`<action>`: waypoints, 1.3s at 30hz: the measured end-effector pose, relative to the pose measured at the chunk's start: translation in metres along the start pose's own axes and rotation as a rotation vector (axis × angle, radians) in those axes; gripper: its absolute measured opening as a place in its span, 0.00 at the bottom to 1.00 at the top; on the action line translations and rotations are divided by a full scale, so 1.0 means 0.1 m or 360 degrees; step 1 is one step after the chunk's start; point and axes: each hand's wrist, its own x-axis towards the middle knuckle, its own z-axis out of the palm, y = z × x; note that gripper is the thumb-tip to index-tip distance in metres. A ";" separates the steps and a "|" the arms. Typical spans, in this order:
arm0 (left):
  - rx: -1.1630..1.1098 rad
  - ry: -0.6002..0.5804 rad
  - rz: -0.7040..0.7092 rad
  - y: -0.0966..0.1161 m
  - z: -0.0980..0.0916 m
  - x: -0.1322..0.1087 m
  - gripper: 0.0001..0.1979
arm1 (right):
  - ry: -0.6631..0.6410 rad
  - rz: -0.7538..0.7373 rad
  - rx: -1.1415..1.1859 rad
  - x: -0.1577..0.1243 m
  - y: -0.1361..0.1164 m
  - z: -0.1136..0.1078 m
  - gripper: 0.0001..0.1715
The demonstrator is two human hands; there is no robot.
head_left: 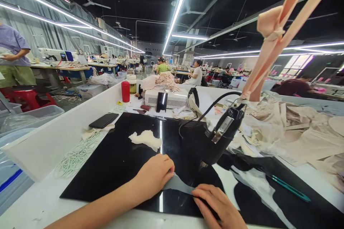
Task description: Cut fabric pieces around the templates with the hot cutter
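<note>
My left hand is closed, thumb and fingers pinching the left end of a thin grey piece of fabric. At its right end my right hand grips the same piece between thumb and fingers. The piece lies low over a glossy black board, stretched out between both hands. Beyond my left hand rests a crumpled cream cloth scrap. A black handheld device hangs from peach fabric straps, just above and right of my hands.
White and translucent scraps and a teal-handled tool lie at the right. Beige fabric pieces are heaped behind them. At left are a phone, pale green cord and a low white wall. A white machine stands at the back.
</note>
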 end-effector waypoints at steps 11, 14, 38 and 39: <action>-0.1098 -0.0076 -0.0307 -0.01 -0.12 -0.13 0.07 | -0.0055 0.0222 0.0160 0.28 -0.08 0.27 0.18; -0.1336 -0.0059 -0.0381 -0.05 -0.11 -0.14 0.06 | -0.0146 0.0294 0.0277 0.34 -0.13 0.28 0.12; -0.1457 -0.0003 -0.0597 -0.19 -0.17 -0.14 0.12 | 0.0033 0.0782 0.0490 0.35 -0.25 0.19 0.16; -0.1441 0.0006 -0.0609 -0.20 -0.15 -0.14 0.11 | 0.0056 0.0807 0.0486 0.34 -0.28 0.20 0.15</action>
